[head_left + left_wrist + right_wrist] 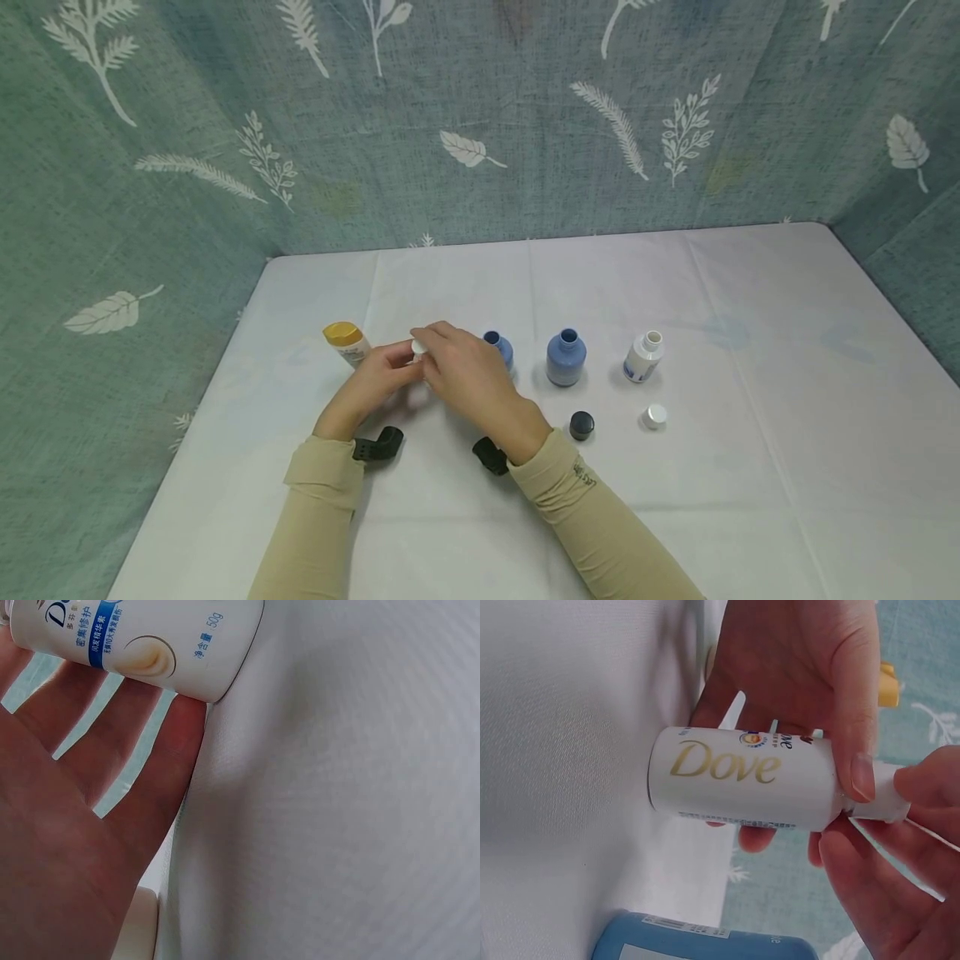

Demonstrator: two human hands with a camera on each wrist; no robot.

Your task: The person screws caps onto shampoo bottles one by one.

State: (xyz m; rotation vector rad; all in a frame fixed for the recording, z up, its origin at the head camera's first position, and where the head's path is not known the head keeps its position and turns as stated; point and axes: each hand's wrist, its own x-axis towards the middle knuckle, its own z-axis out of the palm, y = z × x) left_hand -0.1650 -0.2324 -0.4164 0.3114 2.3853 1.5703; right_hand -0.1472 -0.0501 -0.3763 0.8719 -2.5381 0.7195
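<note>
Around a small white Dove bottle [727, 769] curl the fingers and thumb of my left hand [369, 382]. In the left wrist view the same hand lies along the bottle's labelled side, its base close to or on the cloth. My right hand [474, 377] pinches the white cap [886, 793] at the bottle's top. From the head view, the hands hide nearly all of the bottle, with only the cap showing between them. Whether the cap is loose on the neck, I cannot tell.
Left of the hands stands a white bottle with a yellow cap [345, 335]. To the right are two uncapped blue bottles [566, 362] and an uncapped white bottle [641, 362]. A black cap [581, 425] and a white cap [655, 416] lie nearer on the white-covered table [750, 500].
</note>
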